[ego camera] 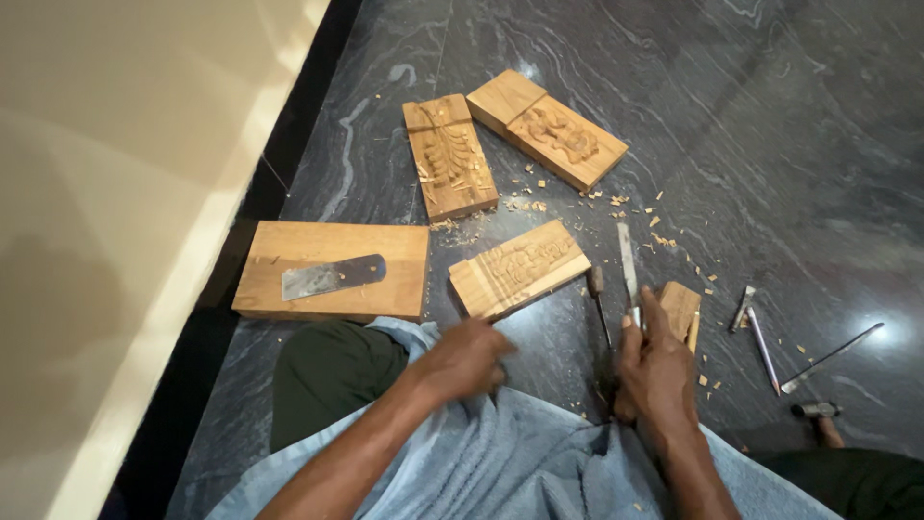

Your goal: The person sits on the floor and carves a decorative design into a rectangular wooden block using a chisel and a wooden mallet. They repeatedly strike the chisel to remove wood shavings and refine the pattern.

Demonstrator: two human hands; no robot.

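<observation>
Wood carving on a dark stone floor, seen from the head camera.

The right hand [656,371] grips a flat chisel [628,265], blade pointing away, beside a small wood piece [680,306]. The left hand [465,358] is loosely curled and blurred at the near edge of a carved block [518,269]; whether it grips anything I cannot tell. Two more carved blocks [449,154] lie beyond, and a plain board [332,270] carrying a metal blade [332,276] lies at left.

Tan carved wooden blocks [518,267], dark grey veined stone floor [770,144], pale blue cloth [520,462]
</observation>
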